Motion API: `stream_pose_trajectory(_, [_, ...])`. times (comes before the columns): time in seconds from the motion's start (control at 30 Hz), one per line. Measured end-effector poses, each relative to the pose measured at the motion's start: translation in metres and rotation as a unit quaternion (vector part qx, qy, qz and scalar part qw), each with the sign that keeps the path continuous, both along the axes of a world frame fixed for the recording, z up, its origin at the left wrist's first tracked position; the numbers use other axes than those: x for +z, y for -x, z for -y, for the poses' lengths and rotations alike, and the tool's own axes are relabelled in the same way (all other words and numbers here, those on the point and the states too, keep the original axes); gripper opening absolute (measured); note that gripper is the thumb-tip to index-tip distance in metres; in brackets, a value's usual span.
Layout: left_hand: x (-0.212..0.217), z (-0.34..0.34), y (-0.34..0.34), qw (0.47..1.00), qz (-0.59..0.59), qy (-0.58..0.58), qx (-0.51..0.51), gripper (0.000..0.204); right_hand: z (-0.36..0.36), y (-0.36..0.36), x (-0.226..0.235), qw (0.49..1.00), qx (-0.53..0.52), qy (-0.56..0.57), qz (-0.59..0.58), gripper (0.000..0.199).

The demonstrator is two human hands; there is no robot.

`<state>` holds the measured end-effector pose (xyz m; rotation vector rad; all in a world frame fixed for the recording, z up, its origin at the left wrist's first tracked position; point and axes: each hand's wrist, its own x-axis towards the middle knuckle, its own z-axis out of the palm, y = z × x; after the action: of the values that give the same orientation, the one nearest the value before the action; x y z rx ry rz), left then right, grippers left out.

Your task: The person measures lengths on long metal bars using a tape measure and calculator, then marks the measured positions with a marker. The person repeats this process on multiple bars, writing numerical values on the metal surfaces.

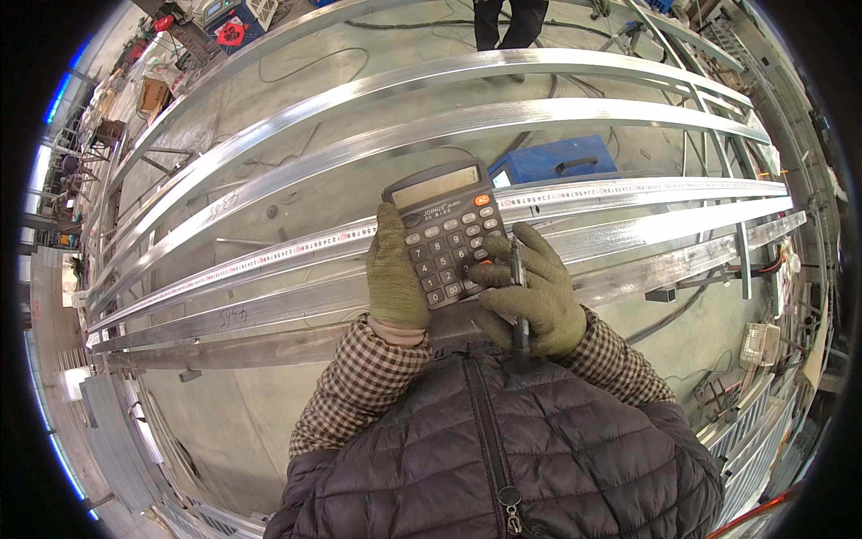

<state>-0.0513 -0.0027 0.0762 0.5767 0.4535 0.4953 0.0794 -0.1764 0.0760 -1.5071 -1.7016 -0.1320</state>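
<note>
My left hand [395, 274], in an olive glove, grips a black desk calculator [446, 229] by its left edge and holds it tilted up in front of my chest. My right hand [530, 292], also gloved, holds a dark pen [519, 305] upright in the fist while one finger presses on the keys at the calculator's lower right. Just behind the calculator a tape measure [620, 190] lies stretched along a long metal profile [269, 301].
Several long curved silver metal profiles [467, 67] lie side by side on supports across the concrete floor. A blue case [557, 160] sits on the floor behind them. Another person's legs [507, 22] stand at the top. Metal racks [763, 422] line the right side.
</note>
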Motion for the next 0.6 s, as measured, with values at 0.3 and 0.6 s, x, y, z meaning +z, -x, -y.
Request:
stream_pose_trajectory(0.3, [-0.004, -0.002, 0.003, 0.997, -0.033, -0.064, -0.007, 0.074, 0.000, 0.000, 0.005, 1.000, -0.003, 0.013, -0.012, 0.040])
stream_pose_trajectory(0.6, [-0.001, 0.008, 0.000, 0.998, -0.029, -0.059, -0.002, 0.069, -0.012, -0.002, 0.006, 0.998, -0.046, -0.021, -0.028, 0.032])
